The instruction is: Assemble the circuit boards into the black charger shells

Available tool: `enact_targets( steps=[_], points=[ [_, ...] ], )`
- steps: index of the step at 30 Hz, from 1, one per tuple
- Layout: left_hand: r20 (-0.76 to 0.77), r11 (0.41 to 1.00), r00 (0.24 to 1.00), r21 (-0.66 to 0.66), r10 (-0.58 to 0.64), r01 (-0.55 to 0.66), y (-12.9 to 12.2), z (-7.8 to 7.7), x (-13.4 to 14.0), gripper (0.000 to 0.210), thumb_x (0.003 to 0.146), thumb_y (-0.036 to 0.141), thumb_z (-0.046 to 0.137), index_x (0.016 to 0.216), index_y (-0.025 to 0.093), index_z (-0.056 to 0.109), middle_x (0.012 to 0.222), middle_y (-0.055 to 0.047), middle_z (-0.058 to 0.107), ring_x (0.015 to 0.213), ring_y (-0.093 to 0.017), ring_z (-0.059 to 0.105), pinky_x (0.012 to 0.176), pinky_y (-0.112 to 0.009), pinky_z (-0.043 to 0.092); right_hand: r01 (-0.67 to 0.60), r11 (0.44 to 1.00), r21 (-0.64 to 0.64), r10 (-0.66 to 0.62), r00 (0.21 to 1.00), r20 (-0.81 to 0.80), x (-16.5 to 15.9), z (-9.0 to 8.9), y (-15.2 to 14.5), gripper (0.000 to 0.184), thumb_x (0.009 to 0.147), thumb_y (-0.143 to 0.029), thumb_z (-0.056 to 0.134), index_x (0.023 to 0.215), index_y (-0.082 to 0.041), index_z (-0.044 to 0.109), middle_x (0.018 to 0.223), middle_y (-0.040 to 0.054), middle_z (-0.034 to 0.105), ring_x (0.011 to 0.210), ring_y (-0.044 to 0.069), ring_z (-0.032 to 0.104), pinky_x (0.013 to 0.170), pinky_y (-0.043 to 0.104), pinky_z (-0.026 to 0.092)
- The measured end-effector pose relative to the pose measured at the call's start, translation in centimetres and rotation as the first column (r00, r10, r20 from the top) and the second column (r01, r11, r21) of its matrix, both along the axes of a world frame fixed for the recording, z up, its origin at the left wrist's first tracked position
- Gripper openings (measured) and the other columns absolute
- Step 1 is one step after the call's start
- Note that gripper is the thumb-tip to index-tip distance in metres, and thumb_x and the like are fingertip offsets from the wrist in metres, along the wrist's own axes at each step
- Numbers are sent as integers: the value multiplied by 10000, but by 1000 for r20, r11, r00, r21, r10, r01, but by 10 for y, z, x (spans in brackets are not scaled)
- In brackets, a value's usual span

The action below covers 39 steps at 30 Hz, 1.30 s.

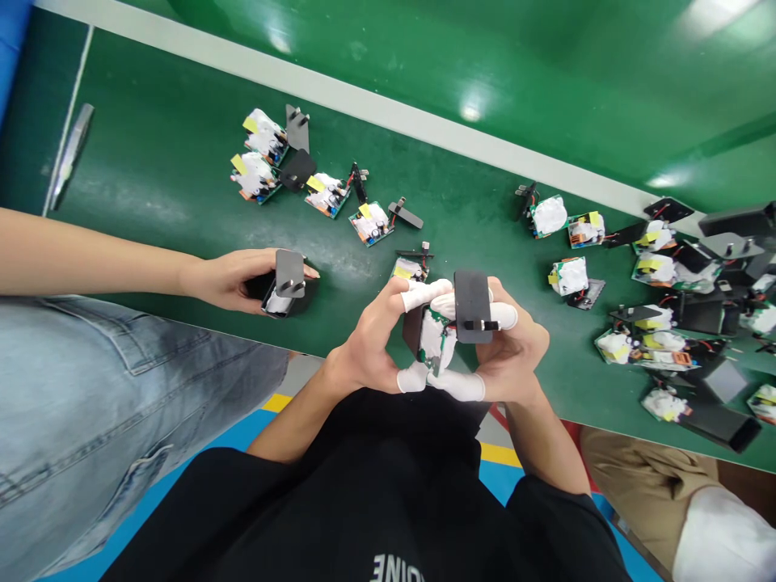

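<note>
White finger cots cover several fingertips of my left hand point(369, 343) and my right hand point(514, 347). Between them, close to the table's near edge, is a partly assembled power adapter. Its black case point(412, 327) lies inside the curl of my left fingers, which are closed around it. A circuit board point(432, 333) coated with white compound shows at the case's opening. My right fingers close on the board and the black plug plate point(471, 295), whose pins face me. Just beyond my left fingers lies another board point(407, 270), partly hidden.
At left, a co-worker's hand point(227, 279) grips another adapter point(289, 275). Several boards with plug plates point(327, 194) lie farther back. More boards and black cases point(697, 311) crowd the right, beside a seated person's leg point(648, 477). A metal tool point(73, 153) lies far left.
</note>
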<state>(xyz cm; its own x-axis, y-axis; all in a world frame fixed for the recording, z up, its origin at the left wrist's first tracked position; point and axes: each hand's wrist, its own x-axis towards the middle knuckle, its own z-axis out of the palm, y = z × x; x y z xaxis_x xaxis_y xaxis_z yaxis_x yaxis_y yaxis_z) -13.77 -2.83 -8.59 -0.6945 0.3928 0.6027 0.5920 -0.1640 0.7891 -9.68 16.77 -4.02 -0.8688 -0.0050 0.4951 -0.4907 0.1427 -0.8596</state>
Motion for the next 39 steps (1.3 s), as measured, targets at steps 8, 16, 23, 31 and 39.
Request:
enact_targets(
  steps=[8,16,23,31,39],
  points=[
    [-15,1000,1000,21,1,-1,1,0,1,1006,869,680,871,1699,266,482,1216,-126,687,997,-271,702,791,-424,667,2,998,61,-2,1000,4,2,-1,-1,639,699,-402,1057,1264,-336,768,1106,61,748,989,305,711,779,508,663],
    [49,999,998,26,-38,37,-2,-5,2,1059,795,756,901,1648,272,503,1204,-133,680,981,-286,700,777,-443,664,59,974,217,-67,997,33,4,-2,3,728,661,-531,1077,1305,-403,762,1218,70,694,1001,317,678,804,530,645],
    [144,998,989,58,-17,8,-3,-5,5,981,734,572,991,1582,288,588,1126,-104,662,926,-263,694,689,-399,664,350,886,305,-328,937,-125,11,-14,9,725,631,-732,1007,1248,-425,781,1057,58,744,963,370,736,883,608,589],
    [325,990,943,92,72,-107,-3,-6,13,852,741,375,1025,1477,273,608,1158,-53,619,959,-200,735,800,-317,706,132,873,469,22,951,-309,8,-22,20,561,720,-441,1056,1220,-417,804,1211,47,830,984,310,781,756,512,680],
    [179,945,932,35,315,-326,-7,21,20,767,695,454,1055,1343,234,709,970,-1,619,785,-137,608,643,-247,598,136,863,487,38,943,-331,16,2,11,550,788,-267,1021,1276,-377,793,1268,79,824,1069,330,811,797,527,744]
  ],
)
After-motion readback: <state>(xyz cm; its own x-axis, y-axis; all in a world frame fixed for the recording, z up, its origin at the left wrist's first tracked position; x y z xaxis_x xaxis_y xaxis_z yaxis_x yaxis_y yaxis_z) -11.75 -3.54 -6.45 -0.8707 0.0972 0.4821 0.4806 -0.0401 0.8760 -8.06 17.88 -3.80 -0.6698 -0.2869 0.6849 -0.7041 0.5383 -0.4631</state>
